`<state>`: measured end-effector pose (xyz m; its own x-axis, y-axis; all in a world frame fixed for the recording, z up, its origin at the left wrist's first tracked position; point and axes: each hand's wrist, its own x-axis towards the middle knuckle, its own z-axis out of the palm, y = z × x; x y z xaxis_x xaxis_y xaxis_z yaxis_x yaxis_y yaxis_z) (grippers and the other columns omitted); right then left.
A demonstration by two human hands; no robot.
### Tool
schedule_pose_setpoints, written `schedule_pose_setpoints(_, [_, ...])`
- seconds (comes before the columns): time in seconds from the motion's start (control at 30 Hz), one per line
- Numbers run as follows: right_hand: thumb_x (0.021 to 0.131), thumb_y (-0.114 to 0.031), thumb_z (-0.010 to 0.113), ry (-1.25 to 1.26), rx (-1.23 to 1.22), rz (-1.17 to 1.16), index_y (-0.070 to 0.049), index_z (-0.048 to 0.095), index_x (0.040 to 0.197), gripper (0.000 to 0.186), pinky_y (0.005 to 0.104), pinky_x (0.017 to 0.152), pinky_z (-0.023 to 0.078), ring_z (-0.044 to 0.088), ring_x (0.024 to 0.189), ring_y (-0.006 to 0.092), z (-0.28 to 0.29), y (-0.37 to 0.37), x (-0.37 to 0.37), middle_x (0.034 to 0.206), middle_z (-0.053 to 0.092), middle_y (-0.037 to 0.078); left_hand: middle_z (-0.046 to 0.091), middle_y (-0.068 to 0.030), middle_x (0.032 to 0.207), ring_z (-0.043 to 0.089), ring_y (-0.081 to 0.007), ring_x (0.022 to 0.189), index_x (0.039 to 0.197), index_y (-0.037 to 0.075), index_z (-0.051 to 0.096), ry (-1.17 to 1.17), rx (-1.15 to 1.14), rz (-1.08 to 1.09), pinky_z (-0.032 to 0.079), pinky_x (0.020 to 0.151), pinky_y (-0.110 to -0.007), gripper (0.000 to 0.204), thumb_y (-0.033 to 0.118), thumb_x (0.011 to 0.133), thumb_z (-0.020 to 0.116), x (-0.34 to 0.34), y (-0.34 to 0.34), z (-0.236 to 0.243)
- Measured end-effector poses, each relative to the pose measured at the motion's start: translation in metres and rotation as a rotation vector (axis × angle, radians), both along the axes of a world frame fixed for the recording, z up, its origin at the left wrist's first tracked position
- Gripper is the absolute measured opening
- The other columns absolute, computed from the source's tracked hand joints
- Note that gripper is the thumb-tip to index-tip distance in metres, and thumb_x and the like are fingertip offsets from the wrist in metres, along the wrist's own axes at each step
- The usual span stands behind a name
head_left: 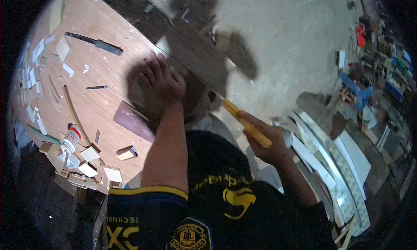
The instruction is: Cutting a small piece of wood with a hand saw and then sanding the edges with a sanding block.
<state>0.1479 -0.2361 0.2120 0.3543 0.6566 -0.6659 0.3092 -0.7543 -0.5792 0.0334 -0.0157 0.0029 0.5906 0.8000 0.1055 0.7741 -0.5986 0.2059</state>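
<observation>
My left hand [167, 85] lies in shadow on the worktop [113, 63], fingers apart, fingertips by a small pale piece [163, 44] at the edge of a long dark wood-grain strip [186, 41]. My right hand [265, 139] is closed round the yellow handle [245, 120] of a tool, held at the strip's lower end; its thin far part is too small to make out clearly. Above and left of my left hand lie a black-handled tool [108, 47] and a dark pen-like stick [96, 87]. A reddish board piece [130, 122] lies below it, beside my forearm.
A white bottle with a red band [71, 139] stands among small offcuts [89, 169] at the left. Beyond the worktop is a concrete floor [286, 41]. Long pale strips [330, 172] lie at the lower right, with mixed clutter [360, 85] along the right side.
</observation>
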Motion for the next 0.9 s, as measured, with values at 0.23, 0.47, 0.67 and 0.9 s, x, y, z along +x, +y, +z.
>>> schedule_pose_setpoints(0.23, [0.087, -0.012, 0.066, -0.130, 0.005, 0.103, -0.014, 0.049, 0.137, 0.053, 0.0320, 0.069, 0.055, 0.069, 0.071, 0.0243, 0.049, -0.020, -0.016, 0.088, 0.070, 0.014, 0.037, -0.0162, 0.148, 0.024, -0.0422, 0.140, 0.137, 0.002, 0.046, 0.025, 0.010, 0.043, 0.014, 0.113, -0.058, 0.052, 0.025, 0.091, 0.041, -0.007, 0.008, -0.006])
schedule_pose_setpoints(0.47, [0.084, -0.010, 0.068, -0.025, 0.037, -0.024, -0.012, 0.054, 0.131, 0.049, 0.0311, 0.058, 0.051, 0.068, 0.068, 0.0234, 0.005, 0.021, -0.012, 0.081, 0.068, 0.013, 0.035, -0.0145, 0.150, 0.025, -0.0411, 0.140, 0.138, 0.002, 0.045, 0.043, -0.011, 0.006, 0.014, 0.113, -0.057, 0.053, 0.024, 0.091, 0.041, -0.009, -0.004, -0.011])
schedule_pose_setpoints(0.67, [0.084, -0.009, 0.067, -0.145, 0.113, -0.043, -0.012, 0.056, 0.130, 0.046, 0.0320, 0.057, 0.051, 0.065, 0.061, 0.0209, 0.033, -0.003, -0.009, 0.087, 0.070, 0.014, 0.036, -0.0140, 0.150, 0.027, -0.0410, 0.140, 0.139, 0.003, 0.045, 0.039, -0.013, 0.036, 0.015, 0.113, -0.056, 0.054, 0.024, 0.089, 0.043, 0.000, 0.008, 0.001])
schedule_pose_setpoints(0.9, [0.085, -0.010, 0.066, -0.004, 0.053, -0.064, -0.012, 0.055, 0.131, 0.047, 0.0332, 0.063, 0.053, 0.068, 0.070, 0.0203, 0.023, 0.003, -0.020, 0.097, 0.070, 0.016, 0.035, -0.0146, 0.150, 0.026, -0.0415, 0.139, 0.137, 0.003, 0.046, -0.016, 0.065, 0.024, 0.017, 0.112, -0.056, 0.053, 0.026, 0.089, 0.045, -0.020, 0.008, -0.026])
